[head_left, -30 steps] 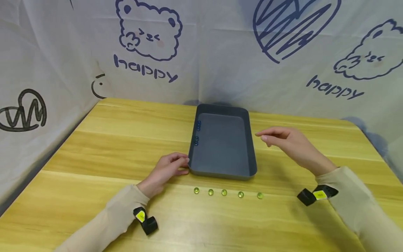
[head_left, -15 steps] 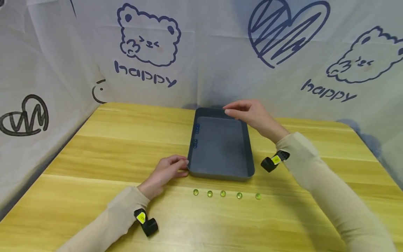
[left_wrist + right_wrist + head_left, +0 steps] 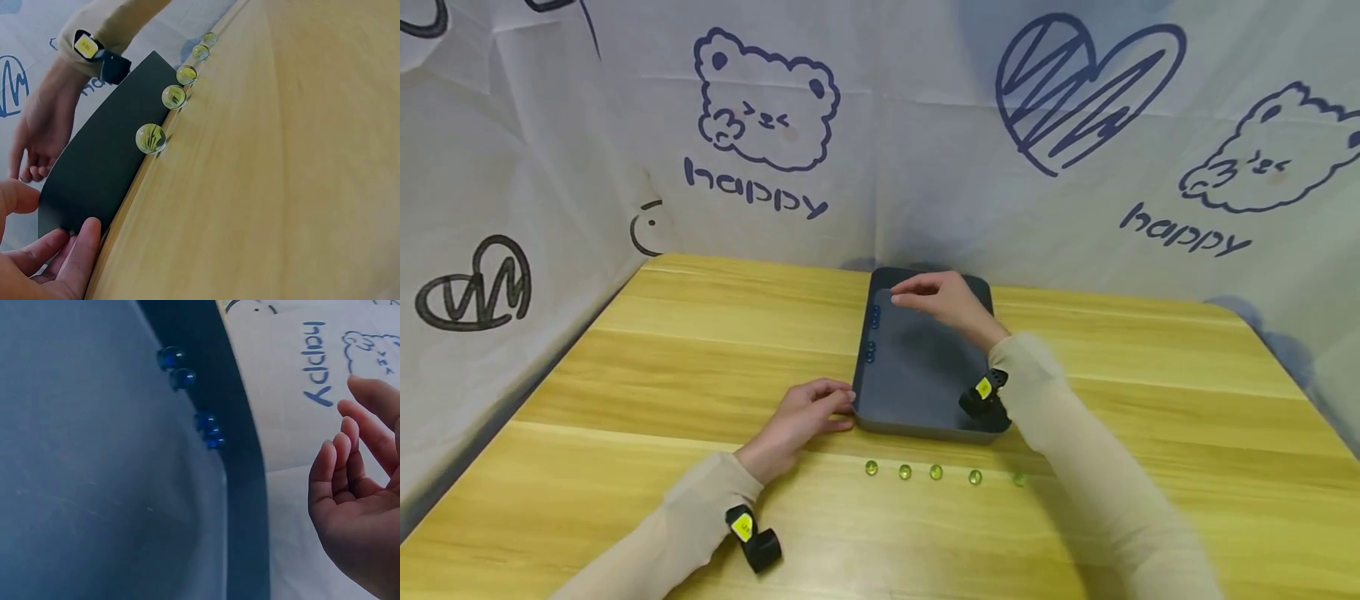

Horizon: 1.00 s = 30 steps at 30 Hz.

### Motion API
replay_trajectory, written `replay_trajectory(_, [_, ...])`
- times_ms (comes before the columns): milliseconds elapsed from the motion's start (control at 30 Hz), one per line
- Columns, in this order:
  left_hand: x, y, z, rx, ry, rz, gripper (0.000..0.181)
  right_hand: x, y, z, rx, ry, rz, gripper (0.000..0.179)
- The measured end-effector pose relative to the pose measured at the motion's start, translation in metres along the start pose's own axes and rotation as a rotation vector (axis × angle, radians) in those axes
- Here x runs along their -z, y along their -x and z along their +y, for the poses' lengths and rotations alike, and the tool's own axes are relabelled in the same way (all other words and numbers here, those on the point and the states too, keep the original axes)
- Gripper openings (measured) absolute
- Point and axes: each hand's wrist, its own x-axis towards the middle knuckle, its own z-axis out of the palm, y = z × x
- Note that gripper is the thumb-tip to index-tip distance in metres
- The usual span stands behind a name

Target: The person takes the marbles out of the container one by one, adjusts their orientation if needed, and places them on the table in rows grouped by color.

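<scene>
- Hovering over far end of tray (image 3: 917,432): R hand (image 3: 946,302), grip slack, fingers loosely bent, nothing seen in it.
- Blue marbles (image 3: 876,317): in tray along its L wall, row runs w/ tray's long axis, just L of R hand; R hand closer than L.
- L hand (image 3: 797,421): fingers extended, touching tray's near L corner.
- Yellow-green marbles (image 3: 936,472): row on table (image 3: 625,367), just outside tray's near wall.

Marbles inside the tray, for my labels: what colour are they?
The marbles are blue, clearest in the right wrist view.
</scene>
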Motion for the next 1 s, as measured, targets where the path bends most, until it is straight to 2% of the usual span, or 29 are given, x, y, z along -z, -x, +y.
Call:
replay_trajectory(167, [0.001, 0.000, 0.002, 0.001, -0.011, -0.001, 0.027, -0.011, -0.008, 0.009, -0.014, 0.106, -0.041, 0.029])
replay_trajectory(300, [0.002, 0.000, 0.002, 0.000, -0.016, -0.001, 0.027, -0.019, -0.015, 0.014, -0.027, 0.200, -0.115, 0.027])
replay_trajectory(400, [0.003, 0.001, 0.001, 0.001, -0.014, -0.003, 0.027, -0.023, -0.018, 0.016, -0.046, 0.218, -0.149, 0.026])
replay_trajectory(567, [0.004, 0.001, 0.001, -0.003, -0.006, -0.007, 0.027, -0.029, -0.023, 0.018, -0.057, 0.253, -0.146, 0.022])
replay_trajectory(800, [0.002, 0.000, 0.000, 0.014, 0.001, 0.005, 0.026, -0.035, -0.030, 0.021, -0.054, 0.365, -0.179, 0.021])
replay_trajectory(1000, [0.002, 0.002, -0.001, 0.006, 0.012, 0.007, 0.026, -0.042, -0.034, 0.022, -0.072, 0.394, -0.206, 0.020])
